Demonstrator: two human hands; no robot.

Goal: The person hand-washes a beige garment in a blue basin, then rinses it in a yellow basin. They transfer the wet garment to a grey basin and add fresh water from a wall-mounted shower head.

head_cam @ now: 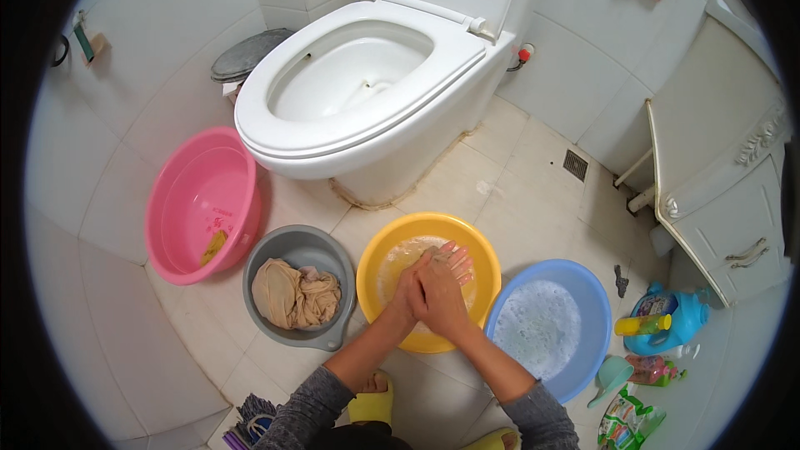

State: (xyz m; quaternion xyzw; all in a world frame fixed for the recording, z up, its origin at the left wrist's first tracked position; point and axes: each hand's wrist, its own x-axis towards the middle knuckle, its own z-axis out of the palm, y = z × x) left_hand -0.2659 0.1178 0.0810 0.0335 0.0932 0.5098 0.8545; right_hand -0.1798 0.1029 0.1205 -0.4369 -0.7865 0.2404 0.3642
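Note:
Over a yellow plastic basin point(478, 231) holding cloudy water, my left hand point(409, 287) and my right hand point(440, 290) are pressed together, one across the other. A bit of greyish material shows between them near the fingers; which hand grips it, and what it is, I cannot tell. To the left stands a grey basin point(269, 247) with a wrung beige cloth point(294, 294) in it. A blue basin point(590, 287) of foamy water point(537, 325) touches or nearly touches the yellow one on the right.
A pink basin point(187, 200) with a small yellowish cloth point(214, 247) leans by the left wall. The toilet point(375, 162) stands ahead, its lid up. At right are a cabinet point(719, 225), a blue detergent bottle point(662, 325), a green dipper point(612, 375) and a floor drain point(575, 165).

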